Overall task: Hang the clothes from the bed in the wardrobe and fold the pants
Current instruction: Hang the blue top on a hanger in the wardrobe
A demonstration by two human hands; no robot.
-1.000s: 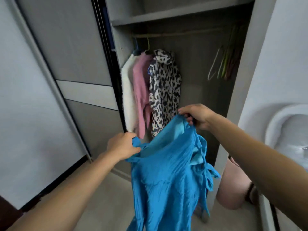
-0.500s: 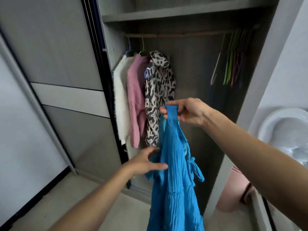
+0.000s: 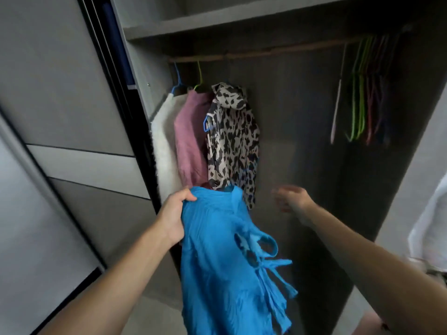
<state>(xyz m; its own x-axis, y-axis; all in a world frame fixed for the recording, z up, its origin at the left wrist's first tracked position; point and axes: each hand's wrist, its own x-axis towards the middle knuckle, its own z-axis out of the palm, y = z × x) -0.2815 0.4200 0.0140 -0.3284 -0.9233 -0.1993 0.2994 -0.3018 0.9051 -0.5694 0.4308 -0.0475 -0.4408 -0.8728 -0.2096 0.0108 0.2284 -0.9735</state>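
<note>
A bright blue garment (image 3: pixel 225 262) hangs down in front of the open wardrobe, and my left hand (image 3: pixel 173 213) grips its top edge. To its right my right hand (image 3: pixel 290 198), blurred by motion, holds nothing and reaches into the wardrobe with loosely spread fingers. On the wooden rail (image 3: pixel 266 53) hang a white fluffy top (image 3: pixel 164 141), a pink top (image 3: pixel 191 139) and a black-and-white patterned shirt (image 3: pixel 232 139). Several empty coloured hangers (image 3: pixel 362 93) hang at the rail's right end.
A grey sliding door (image 3: pixel 60 93) stands to the left of the opening. A shelf (image 3: pixel 217 22) runs above the rail. The wardrobe's right post (image 3: pixel 411 153) borders a white cloth (image 3: pixel 430 226). Dark free space lies between the hung clothes and the empty hangers.
My right hand let go of the blue garment's top and moved right into the wardrobe. My left hand took the top edge and now holds the garment alone.
</note>
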